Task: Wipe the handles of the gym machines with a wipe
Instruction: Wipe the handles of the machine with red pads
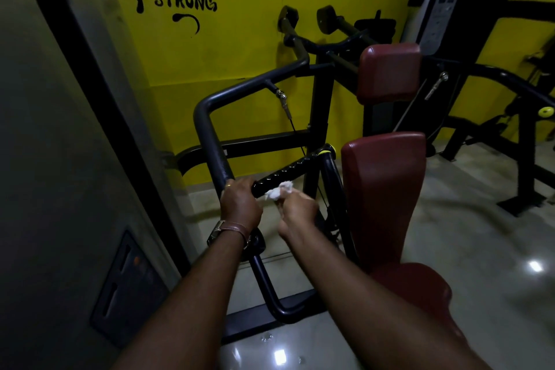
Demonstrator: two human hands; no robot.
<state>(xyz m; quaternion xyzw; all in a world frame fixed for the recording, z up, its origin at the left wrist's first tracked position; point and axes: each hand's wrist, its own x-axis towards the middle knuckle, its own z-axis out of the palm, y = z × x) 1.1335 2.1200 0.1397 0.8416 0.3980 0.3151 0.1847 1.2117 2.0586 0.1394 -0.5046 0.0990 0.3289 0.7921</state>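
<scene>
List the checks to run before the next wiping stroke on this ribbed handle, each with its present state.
1. Wipe in hand: ok. The right hand pinches the white wipe.
2. Wipe touching the ribbed handle: ok, it sits against the handle's near end.
3. Machine arm steadied: ok. The left hand grips the grey bar beside the handle.
4. Path along the handle toward the yellow end cap: ok, nothing lies on it.
5. Wipe still damp and clean: cannot tell.
6. Far part of the handle already wiped: cannot tell.
</scene>
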